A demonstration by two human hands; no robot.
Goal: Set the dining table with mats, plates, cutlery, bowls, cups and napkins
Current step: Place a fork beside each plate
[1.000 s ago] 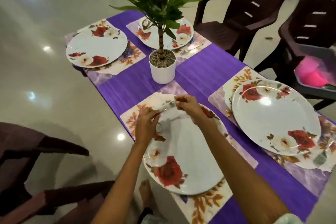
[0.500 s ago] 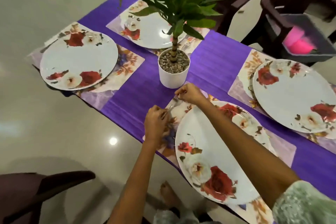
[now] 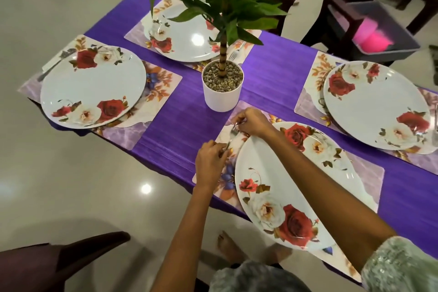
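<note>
Standing at the table's near edge, an onlooker would list the setting so, left to right.

Far-left setting: floral plate (image 3: 92,87) on its mat, with a fork (image 3: 55,63) lying at the plate's outer side. Complete as to cutlery.

Far-centre setting: plate (image 3: 182,38) on its mat, partly behind the potted plant (image 3: 222,85); a fork (image 3: 233,55) lies beside it, near the pot.

Near setting, item in hand: one piece of cutlery (image 3: 231,136), metal, most likely a fork, though its head is too blurred to be sure. Left hand (image 3: 209,165) pinches the lower end; right hand (image 3: 252,123) pinches the upper end, fingers curled on it. Change noted: a second ago the piece was held up over the nearest plate (image 3: 291,185); now it has come down to the strip of mat (image 3: 225,185) left of that plate, low over the mat or touching it, I cannot tell which. The view has also shifted leftward. Judged meaning: placement at this seat is nearly done, release outstanding.

Orientation: long axis runs alongside the plate's left rim, from the person's side up toward the pot; upper end points at the pot.

Right setting: plate (image 3: 376,104) on its mat; no cutlery is plainly seen there.

Bowls, cups and napkins not seen on table.
</note>
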